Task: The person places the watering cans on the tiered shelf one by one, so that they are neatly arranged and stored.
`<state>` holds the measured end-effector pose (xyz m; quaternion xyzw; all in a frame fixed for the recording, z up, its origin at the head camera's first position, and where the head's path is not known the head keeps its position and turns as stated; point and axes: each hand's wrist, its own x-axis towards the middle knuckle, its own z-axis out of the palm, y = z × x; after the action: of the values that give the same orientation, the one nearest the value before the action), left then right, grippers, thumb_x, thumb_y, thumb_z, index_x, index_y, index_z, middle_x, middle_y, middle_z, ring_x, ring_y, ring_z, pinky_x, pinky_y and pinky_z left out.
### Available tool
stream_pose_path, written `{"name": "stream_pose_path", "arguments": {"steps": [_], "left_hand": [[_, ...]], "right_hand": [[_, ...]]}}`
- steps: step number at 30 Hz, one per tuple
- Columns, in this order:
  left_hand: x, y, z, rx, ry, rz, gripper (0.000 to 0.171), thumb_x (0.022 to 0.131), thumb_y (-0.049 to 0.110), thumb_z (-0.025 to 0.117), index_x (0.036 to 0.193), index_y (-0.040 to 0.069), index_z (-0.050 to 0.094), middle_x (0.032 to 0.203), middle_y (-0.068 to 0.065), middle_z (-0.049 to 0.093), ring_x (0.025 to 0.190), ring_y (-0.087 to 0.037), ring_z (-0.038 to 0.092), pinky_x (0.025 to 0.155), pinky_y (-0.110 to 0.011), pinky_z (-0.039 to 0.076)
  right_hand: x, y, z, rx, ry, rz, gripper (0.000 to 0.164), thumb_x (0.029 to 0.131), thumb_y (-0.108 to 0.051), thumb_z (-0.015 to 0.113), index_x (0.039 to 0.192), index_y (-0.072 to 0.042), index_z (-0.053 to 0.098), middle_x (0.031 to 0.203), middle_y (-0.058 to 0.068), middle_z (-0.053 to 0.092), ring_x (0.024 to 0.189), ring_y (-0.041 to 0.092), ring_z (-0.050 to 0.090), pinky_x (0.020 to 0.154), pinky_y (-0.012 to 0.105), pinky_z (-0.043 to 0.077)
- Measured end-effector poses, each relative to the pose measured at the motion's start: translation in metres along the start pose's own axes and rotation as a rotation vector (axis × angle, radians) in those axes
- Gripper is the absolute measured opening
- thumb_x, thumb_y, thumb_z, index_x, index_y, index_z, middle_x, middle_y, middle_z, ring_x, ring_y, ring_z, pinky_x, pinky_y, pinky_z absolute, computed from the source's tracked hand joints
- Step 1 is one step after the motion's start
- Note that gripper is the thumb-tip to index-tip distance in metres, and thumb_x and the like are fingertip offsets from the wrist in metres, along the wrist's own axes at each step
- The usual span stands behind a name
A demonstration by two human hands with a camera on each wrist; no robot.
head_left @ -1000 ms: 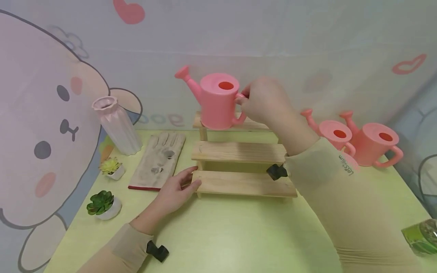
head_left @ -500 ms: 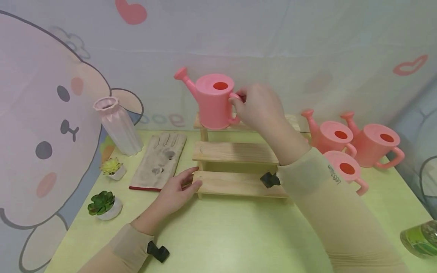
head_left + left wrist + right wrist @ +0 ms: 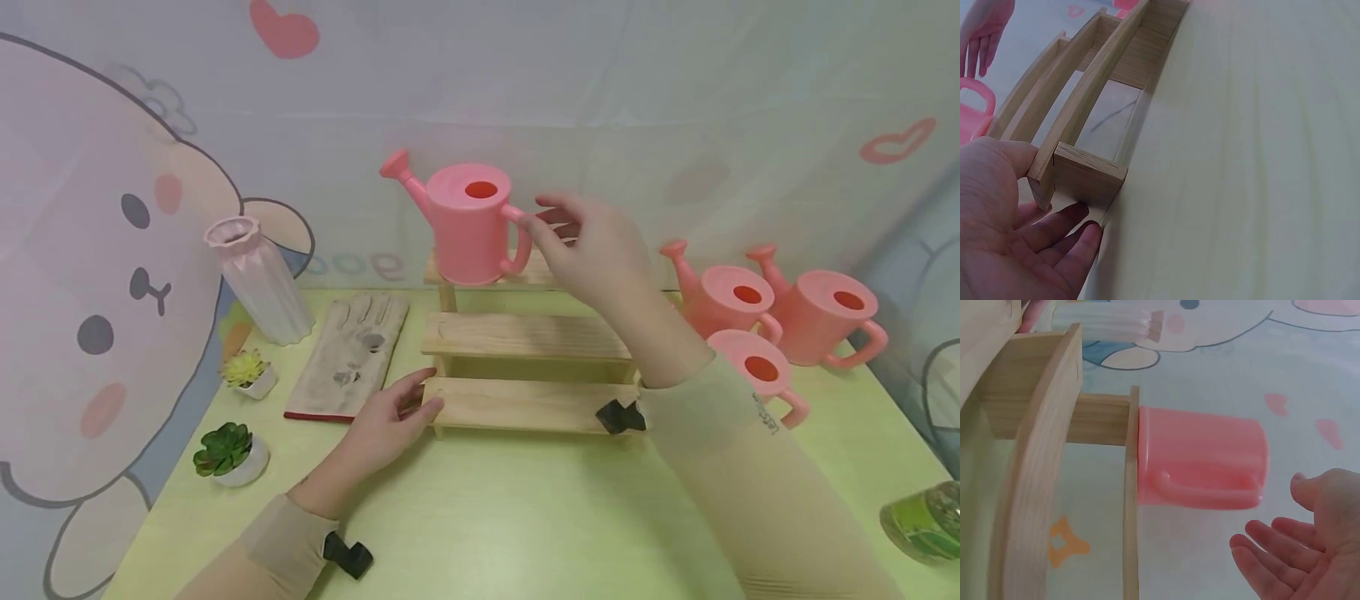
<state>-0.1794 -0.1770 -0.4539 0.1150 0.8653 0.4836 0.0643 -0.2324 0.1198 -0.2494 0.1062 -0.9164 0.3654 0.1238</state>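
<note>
A pink watering can point(image 3: 468, 237) stands upright at the left of the top step of a three-step wooden plant stand point(image 3: 525, 335), spout to the left. Just right of its handle is my right hand point(image 3: 600, 254), fingers spread and holding nothing; the right wrist view shows a gap between hand point(image 3: 1297, 540) and can point(image 3: 1204, 456). My left hand point(image 3: 386, 425) holds the left end of the lowest step, thumb against the board and fingers bent around the end by the leg, as the left wrist view of the stand point(image 3: 1088, 175) shows.
Several more pink watering cans point(image 3: 817, 321) stand right of the stand. To its left lie work gloves point(image 3: 348, 354), with a pale pink vase point(image 3: 262, 283) and two potted succulents point(image 3: 243, 375) beyond. A green-labelled jar point(image 3: 926, 521) is at the right edge.
The watering can has shifted slightly left on the top step. My right hand has let go of its handle, opened and drawn back to the right. The left hand stays put.
</note>
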Motion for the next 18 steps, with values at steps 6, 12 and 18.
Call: {"name": "stream_pose_path", "arguments": {"steps": [6, 12, 18], "left_hand": [[-0.001, 0.0, -0.004, 0.013, 0.017, 0.012, 0.061, 0.098, 0.05, 0.065, 0.151, 0.025, 0.049, 0.135, -0.011, 0.069, 0.129, -0.026, 0.064, 0.109, -0.05, 0.051], [0.002, 0.0, -0.003, 0.009, 0.013, 0.013, 0.061, 0.097, 0.053, 0.065, 0.151, 0.028, 0.049, 0.137, -0.01, 0.068, 0.13, -0.026, 0.064, 0.109, -0.05, 0.05], [0.001, -0.001, 0.002, 0.009, 0.01, 0.007, 0.062, 0.097, 0.054, 0.064, 0.151, 0.028, 0.049, 0.136, -0.011, 0.068, 0.13, -0.028, 0.064, 0.109, -0.051, 0.05]], "right_hand": [[-0.045, 0.029, -0.008, 0.098, 0.152, -0.026, 0.049, 0.097, -0.057, 0.061, 0.136, -0.028, 0.065, 0.12, -0.004, 0.077, 0.108, 0.013, 0.075, 0.096, 0.034, 0.059], [-0.096, 0.078, -0.021, 0.127, 0.289, -0.016, 0.037, 0.098, -0.043, 0.067, 0.132, -0.03, 0.068, 0.117, -0.005, 0.077, 0.1, -0.008, 0.071, 0.088, 0.008, 0.053], [-0.144, 0.13, -0.028, 0.064, 0.409, 0.133, 0.03, 0.097, -0.035, 0.07, 0.127, -0.032, 0.071, 0.114, -0.019, 0.074, 0.098, -0.023, 0.062, 0.085, -0.001, 0.045]]}}
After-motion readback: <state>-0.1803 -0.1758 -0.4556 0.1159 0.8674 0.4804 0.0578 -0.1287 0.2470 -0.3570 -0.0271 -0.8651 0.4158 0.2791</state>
